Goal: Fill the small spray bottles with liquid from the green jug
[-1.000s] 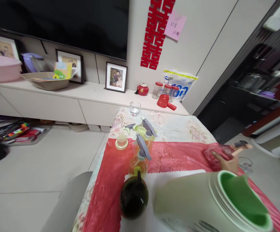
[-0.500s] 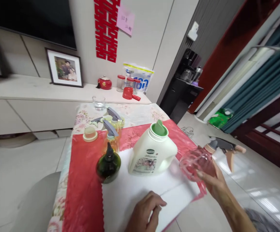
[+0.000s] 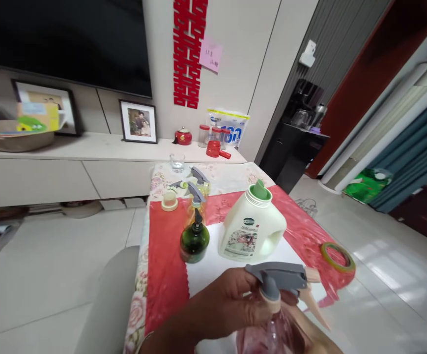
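Observation:
A clear pink spray bottle (image 3: 259, 339) with a grey and peach trigger head (image 3: 281, 275) is upright close in front of me. My left hand (image 3: 228, 307) closes round its collar, just under the trigger head. My right hand (image 3: 305, 327) grips the body from the right, its fingers partly hidden behind the bottle. Beyond them, a cream detergent jug (image 3: 252, 226) with a green spout stands on a white sheet (image 3: 206, 273). A dark green pump bottle (image 3: 194, 243) sits to its left, in front of yellowish spray bottles (image 3: 196, 211).
A pale cap (image 3: 169, 201) and a glass cup (image 3: 177, 162) are on the table's left and far side. A roll of tape (image 3: 337, 257) lies by the right edge of the red cloth (image 3: 165, 265). A grey stool (image 3: 112, 305) stands left of the table.
The spray bottle has come from the right edge to the front middle in my right hand. My left hand has risen from the sheet and taken hold of its collar. The view has turned left.

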The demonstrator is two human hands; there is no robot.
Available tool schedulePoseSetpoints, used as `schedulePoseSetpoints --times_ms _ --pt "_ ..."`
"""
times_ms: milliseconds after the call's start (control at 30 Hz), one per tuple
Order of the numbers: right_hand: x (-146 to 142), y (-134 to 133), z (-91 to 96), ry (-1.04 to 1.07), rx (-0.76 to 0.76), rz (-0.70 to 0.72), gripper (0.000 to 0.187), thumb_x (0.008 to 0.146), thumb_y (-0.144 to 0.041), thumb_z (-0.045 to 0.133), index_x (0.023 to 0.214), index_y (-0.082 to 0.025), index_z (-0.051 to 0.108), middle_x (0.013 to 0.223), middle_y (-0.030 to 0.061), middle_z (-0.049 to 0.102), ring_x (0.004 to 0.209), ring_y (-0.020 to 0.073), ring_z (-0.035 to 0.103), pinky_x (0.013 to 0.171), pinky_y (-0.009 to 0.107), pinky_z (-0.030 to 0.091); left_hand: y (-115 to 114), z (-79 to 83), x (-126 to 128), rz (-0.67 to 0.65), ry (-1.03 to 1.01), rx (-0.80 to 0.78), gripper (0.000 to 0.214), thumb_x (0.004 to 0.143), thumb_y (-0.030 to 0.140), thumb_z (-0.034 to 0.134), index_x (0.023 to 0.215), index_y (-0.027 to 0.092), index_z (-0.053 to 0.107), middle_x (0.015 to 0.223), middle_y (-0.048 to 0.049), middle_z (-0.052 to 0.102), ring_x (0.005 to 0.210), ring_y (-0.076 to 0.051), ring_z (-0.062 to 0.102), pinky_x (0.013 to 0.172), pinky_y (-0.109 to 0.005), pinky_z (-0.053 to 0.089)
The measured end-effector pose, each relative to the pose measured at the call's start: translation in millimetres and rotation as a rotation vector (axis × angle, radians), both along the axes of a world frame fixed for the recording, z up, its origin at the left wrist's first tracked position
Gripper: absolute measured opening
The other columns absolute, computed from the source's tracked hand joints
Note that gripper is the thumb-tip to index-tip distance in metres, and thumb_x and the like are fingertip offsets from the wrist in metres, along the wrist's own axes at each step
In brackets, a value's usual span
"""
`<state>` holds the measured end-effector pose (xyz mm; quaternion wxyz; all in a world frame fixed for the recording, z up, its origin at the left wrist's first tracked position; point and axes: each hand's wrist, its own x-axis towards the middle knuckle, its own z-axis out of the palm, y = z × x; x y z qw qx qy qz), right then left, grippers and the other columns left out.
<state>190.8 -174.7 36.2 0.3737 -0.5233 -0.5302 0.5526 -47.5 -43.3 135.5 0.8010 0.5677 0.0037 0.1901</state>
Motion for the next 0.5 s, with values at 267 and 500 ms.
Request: schedulePoseSetpoints --times_ms 267,500 --pt "-48.6 36.4 9.5 0.115 -0.058 -0.02 0.101 0.06 -0.061 0.083 0.148 -0.022 0.052 0.135 0.0106 0.061 0.14 0.0377 0.043 0.117 0.044 0.038 -7.7 -19.6 -1.1 0.356 0.125 -0.21 0.051 0.053 0.036 0.097 0.09 0.016 0.067 0.087 -0.0037 0.07 0.079 -0.018 0.06 0.069 -0.027 0.044" --pt "-63.2 31.7 42.2 0.072 0.007 -0.157 0.085 0.064 -0.06 0.081 0.139 -0.024 0.061 0.131 0.0114 0.063 0.139 0.0371 0.045 0.118 0.048 0.034 -13.1 -15.9 -7.6 0.348 0.07 -0.207 0.055 0.07 0.046 0.086 0.114 0.019 0.068 0.113 -0.0091 0.069 0.107 -0.027 0.062 0.092 -0.035 0.046"
